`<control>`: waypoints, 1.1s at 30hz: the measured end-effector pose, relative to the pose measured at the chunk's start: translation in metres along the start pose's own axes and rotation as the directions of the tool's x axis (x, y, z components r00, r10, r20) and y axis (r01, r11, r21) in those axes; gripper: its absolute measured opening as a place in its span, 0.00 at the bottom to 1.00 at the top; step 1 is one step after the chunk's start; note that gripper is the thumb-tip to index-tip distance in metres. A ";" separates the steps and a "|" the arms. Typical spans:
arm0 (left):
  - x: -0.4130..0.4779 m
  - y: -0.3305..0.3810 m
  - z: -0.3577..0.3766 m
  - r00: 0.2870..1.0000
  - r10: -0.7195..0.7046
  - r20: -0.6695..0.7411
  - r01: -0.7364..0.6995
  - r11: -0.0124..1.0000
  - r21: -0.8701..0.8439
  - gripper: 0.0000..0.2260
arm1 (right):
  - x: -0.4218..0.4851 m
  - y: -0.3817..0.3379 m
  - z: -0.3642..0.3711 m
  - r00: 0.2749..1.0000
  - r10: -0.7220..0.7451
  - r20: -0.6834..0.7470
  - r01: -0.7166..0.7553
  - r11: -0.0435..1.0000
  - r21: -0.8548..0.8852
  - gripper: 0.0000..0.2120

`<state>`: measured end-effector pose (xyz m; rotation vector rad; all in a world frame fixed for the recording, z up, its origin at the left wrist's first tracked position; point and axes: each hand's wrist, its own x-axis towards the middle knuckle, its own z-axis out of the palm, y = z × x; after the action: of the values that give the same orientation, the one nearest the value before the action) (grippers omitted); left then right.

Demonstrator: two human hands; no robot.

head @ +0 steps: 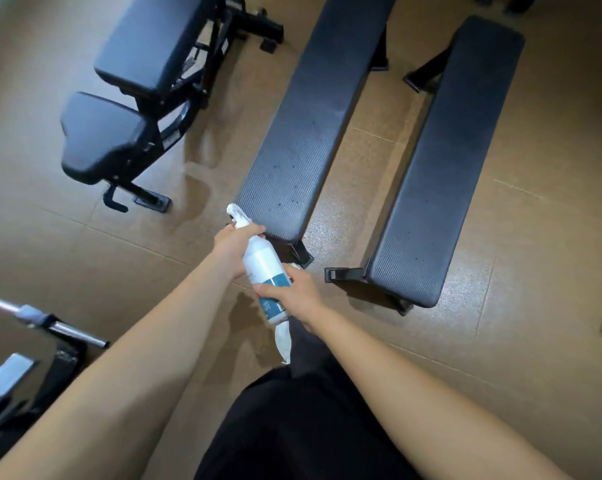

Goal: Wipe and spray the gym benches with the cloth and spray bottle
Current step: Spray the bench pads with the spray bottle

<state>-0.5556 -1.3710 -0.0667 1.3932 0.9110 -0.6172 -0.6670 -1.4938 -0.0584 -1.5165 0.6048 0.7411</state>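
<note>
A white spray bottle [262,263] with a teal label is held in both hands at the near end of the middle flat bench [306,133]. My left hand [232,249] grips its neck by the trigger, nozzle toward the bench. My right hand [294,296] holds the bottle's base together with a white cloth [283,341] that hangs below it. Dark droplets speckle the middle bench's pad. A second flat bench [444,161] lies parallel on the right.
An adjustable black bench [119,109] stands at the left. A metal bar and frame [50,327] jut in at the lower left. Wet patches mark the brown floor [195,188] left of the middle bench. My dark trousers fill the bottom centre.
</note>
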 end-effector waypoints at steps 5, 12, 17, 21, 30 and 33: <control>0.022 0.064 0.008 0.997 0.075 -0.016 -0.075 0.997 -0.008 0.07 | 0.037 -0.040 0.007 0.991 -0.118 -0.065 0.120 0.992 0.027 0.27; 0.051 0.154 0.026 0.984 0.177 0.000 -0.177 0.984 -0.030 0.12 | 0.089 -0.116 0.001 0.982 -0.175 -0.069 0.181 0.980 0.084 0.23; 0.077 0.200 0.011 0.989 0.150 -0.014 -0.151 0.987 -0.064 0.07 | 0.112 -0.161 0.014 0.976 -0.210 -0.057 0.213 0.976 0.049 0.24; 0.101 0.234 -0.017 0.986 0.166 -0.012 -0.166 0.980 -0.111 0.09 | 0.134 -0.204 0.035 0.975 -0.214 -0.052 0.216 0.976 0.026 0.23; 0.169 0.329 -0.151 0.982 0.185 0.038 -0.168 0.947 -0.274 0.09 | 0.196 -0.309 0.160 0.966 -0.257 -0.033 0.254 0.963 -0.085 0.28; 0.193 0.361 -0.208 0.979 0.200 0.026 -0.184 0.939 -0.291 0.08 | 0.218 -0.344 0.217 0.967 -0.255 0.004 0.254 0.959 -0.129 0.30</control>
<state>-0.1899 -1.0979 -0.0147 1.1789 0.7749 -0.3562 -0.2873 -1.2383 0.0002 -1.6813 0.3663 0.5803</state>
